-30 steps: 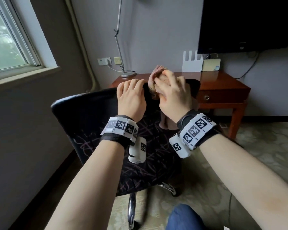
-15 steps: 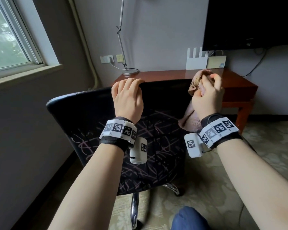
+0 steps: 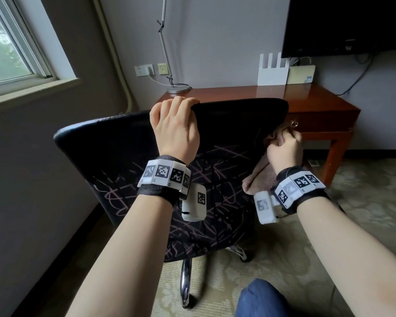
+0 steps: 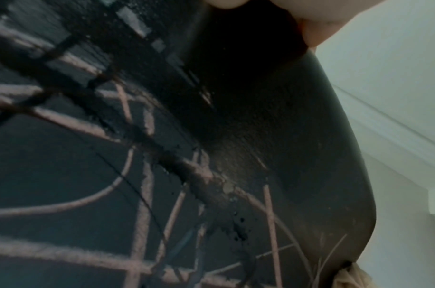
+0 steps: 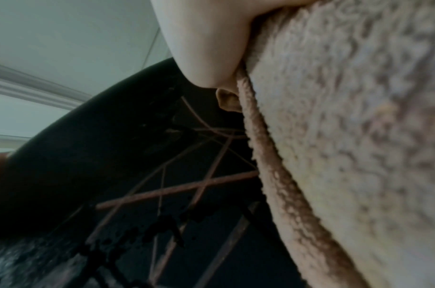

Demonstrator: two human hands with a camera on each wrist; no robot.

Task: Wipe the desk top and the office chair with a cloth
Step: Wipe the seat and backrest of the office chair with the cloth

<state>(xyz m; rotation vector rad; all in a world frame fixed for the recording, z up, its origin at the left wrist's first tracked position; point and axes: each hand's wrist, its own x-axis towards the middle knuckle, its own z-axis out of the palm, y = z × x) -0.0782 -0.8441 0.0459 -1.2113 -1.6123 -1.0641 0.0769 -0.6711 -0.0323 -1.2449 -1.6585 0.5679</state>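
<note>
Chair back [image 3: 215,138] is standing right in front of me, blocking my reach to the desk [image 3: 272,97] behind it. Lamp [image 3: 169,53] is occupying the far-left desk corner, white rack [image 3: 272,72] the far right; the middle strip is lying open.

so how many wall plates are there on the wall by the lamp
2. A white wall plate with a white plug in it sits left of the silver desk lamp's pole; a yellowish wall plate sits right beside it. More may hide behind the black office chair.
</note>
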